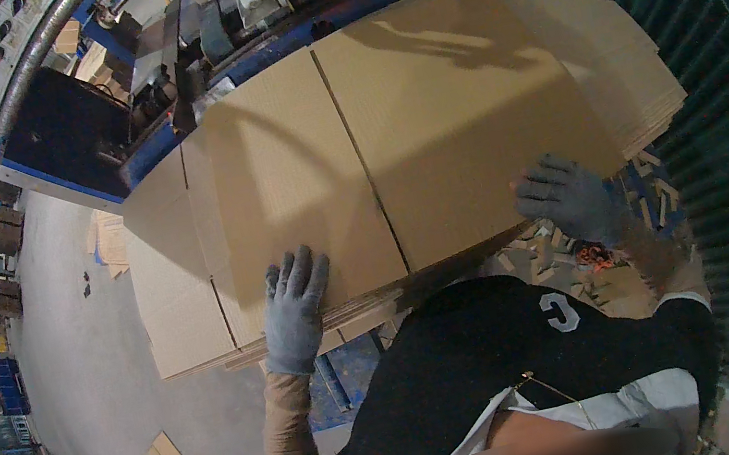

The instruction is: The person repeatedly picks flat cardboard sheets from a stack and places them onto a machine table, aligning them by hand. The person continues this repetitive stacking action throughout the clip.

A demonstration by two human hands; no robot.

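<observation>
The left hand in a grey fabric glove (pixel 297 312) lies flat with fingers slightly spread, and the right hand in a matching grey glove (pixel 571 201) extends its fingers, both at the near edge of a stack of flat, creased brown cardboard sheets (pixel 446 135) before a blue metal machine (pixel 320 28).

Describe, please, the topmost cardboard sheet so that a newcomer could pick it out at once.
Before the blue-framed machine lies a wide stack of flat cardboard. The topmost sheet is at its middle, with the gloved left hand and right hand at its near edge. Unlike the lower sheets, which show past both its sides, it has no cardboard over it.
</observation>
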